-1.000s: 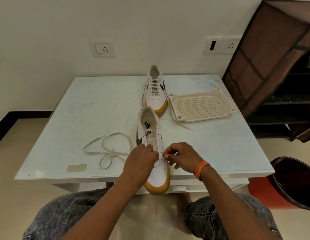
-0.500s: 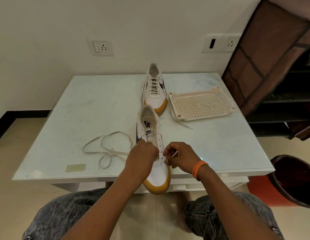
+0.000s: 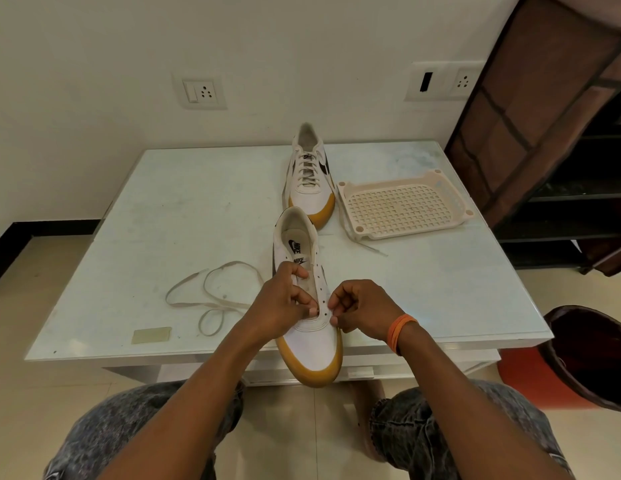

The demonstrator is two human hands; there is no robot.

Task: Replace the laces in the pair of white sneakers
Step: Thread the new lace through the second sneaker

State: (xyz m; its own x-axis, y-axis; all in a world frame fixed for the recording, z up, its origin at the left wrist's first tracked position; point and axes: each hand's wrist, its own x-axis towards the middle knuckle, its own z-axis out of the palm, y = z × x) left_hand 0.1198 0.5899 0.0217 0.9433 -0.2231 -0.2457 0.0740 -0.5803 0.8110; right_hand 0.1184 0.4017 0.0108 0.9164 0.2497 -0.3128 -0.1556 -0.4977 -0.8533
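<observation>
my left hand point(image 3: 279, 306) hides part of the near sneaker point(image 3: 311, 318) at the table point(image 3: 184, 216) front edge, toe overhanging. its fingers grip the eyelet flap; my right hand point(image 3: 362, 311) pinches something at the lowest eyelet, too small to tell. a loose lace point(image 3: 212, 294) lies left, the laced sneaker point(image 3: 311, 180) by the far edge.

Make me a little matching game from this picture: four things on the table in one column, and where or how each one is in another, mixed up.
Things:
1. near sneaker
2. far sneaker
3. loose lace
4. perforated tray

Descriptions:
A. lies in loops on the table, left of the hands
B. laced, at the table's back
C. eyelets bare, toe over the front edge, both hands on it
D. cream plastic, right of the laced shoe

Pairs: 1-C, 2-B, 3-A, 4-D
</observation>
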